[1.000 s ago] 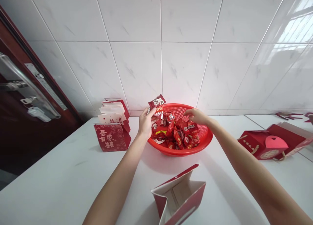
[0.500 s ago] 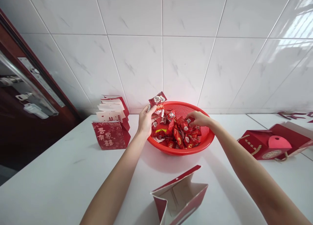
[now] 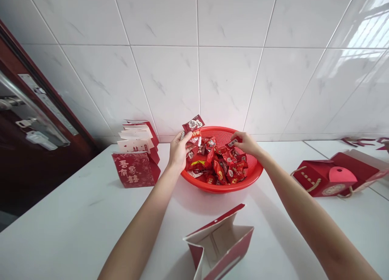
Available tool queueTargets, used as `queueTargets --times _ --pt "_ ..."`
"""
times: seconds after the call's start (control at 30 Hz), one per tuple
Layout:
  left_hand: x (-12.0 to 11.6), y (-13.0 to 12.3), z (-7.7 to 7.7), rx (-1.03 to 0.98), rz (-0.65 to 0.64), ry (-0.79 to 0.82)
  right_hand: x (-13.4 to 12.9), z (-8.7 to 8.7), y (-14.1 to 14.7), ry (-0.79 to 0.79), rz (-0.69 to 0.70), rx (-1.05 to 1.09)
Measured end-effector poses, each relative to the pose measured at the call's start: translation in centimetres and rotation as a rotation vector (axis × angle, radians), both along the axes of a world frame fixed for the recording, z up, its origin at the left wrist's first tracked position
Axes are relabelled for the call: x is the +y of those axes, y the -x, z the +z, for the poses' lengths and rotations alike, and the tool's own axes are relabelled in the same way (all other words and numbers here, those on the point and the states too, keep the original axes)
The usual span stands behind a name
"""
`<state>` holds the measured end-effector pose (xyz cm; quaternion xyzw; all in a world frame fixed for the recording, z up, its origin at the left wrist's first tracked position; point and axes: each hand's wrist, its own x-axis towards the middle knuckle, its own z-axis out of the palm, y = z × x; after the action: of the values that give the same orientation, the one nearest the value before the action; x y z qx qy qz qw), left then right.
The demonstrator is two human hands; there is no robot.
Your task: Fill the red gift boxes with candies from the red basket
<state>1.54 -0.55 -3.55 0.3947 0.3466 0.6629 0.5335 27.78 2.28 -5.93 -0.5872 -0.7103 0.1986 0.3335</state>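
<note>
My left hand point(image 3: 178, 150) is closed on several wrapped candies point(image 3: 193, 124), red and dark red with white lettering, above the left rim of a red plastic basket point(image 3: 258, 172). My right hand point(image 3: 246, 143) pinches one dark red wrapped candy point(image 3: 232, 143) over the right part of the basket. A heap of mostly red wrapped candies point(image 3: 220, 170) lies in the basket, with one yellow-marked wrapper at the left. In front of it an open red paper box point(image 3: 234, 247), pale inside, stands on the white counter; its lower part is cut off.
At the left, folded red and white paper boxes point(image 3: 133, 168) stand in a row near the tiled wall point(image 3: 164, 85). Closed red gift boxes point(image 3: 326, 178) with cord handles lie to the right. A door point(image 3: 18, 150) with keys in its lock is at the far left.
My right hand has lifted slightly from the heap, and a candy now shows between its fingers. My left hand still holds its candies. The whole view has shifted a little.
</note>
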Motion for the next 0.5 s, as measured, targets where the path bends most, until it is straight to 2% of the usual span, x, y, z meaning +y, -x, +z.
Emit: queueTargets --times 0.1,0.37,0.5 --pt "0.03 -0.03 0.02 0.002 0.006 0.005 -0.11 0.08 0.12 0.007 -0.016 -0.039" --pt "0.09 0.03 -0.11 0.002 -0.004 0.000 -0.28 -0.04 0.21 0.190 0.027 -0.259" --pt "0.13 0.12 -0.19 0.006 -0.009 -0.005 -0.14 -0.24 0.28 0.318 0.111 -0.379"
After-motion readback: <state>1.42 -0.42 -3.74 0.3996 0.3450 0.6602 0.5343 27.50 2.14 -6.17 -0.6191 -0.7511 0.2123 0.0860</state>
